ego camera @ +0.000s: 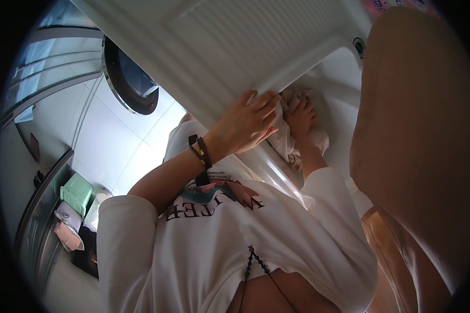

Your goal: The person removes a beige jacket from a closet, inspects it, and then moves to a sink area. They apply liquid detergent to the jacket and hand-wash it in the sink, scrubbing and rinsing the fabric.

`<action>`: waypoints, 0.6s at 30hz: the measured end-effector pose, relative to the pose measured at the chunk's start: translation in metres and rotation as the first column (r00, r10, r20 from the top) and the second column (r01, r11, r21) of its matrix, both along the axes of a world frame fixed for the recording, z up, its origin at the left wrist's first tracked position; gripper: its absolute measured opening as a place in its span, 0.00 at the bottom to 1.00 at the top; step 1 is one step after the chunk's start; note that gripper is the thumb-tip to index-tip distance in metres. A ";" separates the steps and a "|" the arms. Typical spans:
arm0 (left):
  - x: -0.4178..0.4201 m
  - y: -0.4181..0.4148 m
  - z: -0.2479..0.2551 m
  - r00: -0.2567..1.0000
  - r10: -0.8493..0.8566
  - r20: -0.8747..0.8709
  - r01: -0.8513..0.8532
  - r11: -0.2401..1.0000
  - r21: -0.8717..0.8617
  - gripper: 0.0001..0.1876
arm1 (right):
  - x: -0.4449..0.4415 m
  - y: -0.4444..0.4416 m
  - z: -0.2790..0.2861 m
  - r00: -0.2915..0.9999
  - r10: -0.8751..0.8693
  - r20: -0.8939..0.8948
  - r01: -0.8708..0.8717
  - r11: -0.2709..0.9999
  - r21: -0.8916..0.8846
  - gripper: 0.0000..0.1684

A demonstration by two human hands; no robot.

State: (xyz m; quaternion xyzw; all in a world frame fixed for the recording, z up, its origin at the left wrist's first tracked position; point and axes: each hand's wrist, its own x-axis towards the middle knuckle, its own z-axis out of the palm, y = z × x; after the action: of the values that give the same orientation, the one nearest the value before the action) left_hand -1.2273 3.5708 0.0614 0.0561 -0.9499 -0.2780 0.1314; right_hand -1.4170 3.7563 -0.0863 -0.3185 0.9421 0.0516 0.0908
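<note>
In a white laundry basin [337, 78], my right hand [301, 119] is on a bunched beige cloth [321, 139], fingers spread into its wet-looking folds. My left hand [246, 121], with dark beaded bracelets [201, 152] at the wrist, is at the lower edge of the ribbed white washboard [258, 47]. Its fingers are bent and a little blurred, with gaps between them, and I see nothing held in them. The left fingertips come close to the cloth; whether they touch it is hard to tell.
A large beige fabric [415, 117] hangs close on the right, hiding that side. A dark round overflow fitting [359, 46] sits in the basin wall. Beyond lie a round washing-machine door [131, 78], a sliding-door frame [43, 187], a green basket [76, 191] and a pink packet [395, 6].
</note>
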 end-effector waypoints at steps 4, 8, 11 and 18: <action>0.000 0.003 -0.003 0.999 0.026 -0.024 -0.026 1.000 0.001 0.15 | -0.048 -0.012 -0.019 0.999 0.052 -0.013 -0.052 0.999 0.005 0.34; 0.000 0.002 -0.007 1.000 0.008 -0.003 -0.008 1.000 0.008 0.15 | -0.139 -0.025 -0.013 0.698 -0.029 0.716 -0.004 0.999 0.045 0.36; 0.000 0.003 -0.011 0.998 0.029 -0.047 -0.031 0.999 -0.035 0.15 | -0.142 0.009 -0.030 0.648 -0.037 0.761 0.379 0.882 -0.280 0.44; 0.003 0.003 -0.012 0.999 0.017 -0.035 -0.019 0.999 -0.036 0.14 | -0.091 -0.022 -0.016 0.824 -0.104 0.557 0.209 0.969 -0.129 0.58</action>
State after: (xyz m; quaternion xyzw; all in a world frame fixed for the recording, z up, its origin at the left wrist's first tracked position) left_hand -1.2247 3.5743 0.0495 0.0575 -0.9518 -0.2605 0.1512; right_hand -1.5076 3.7341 -0.1025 -0.2483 0.9007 -0.1362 0.3295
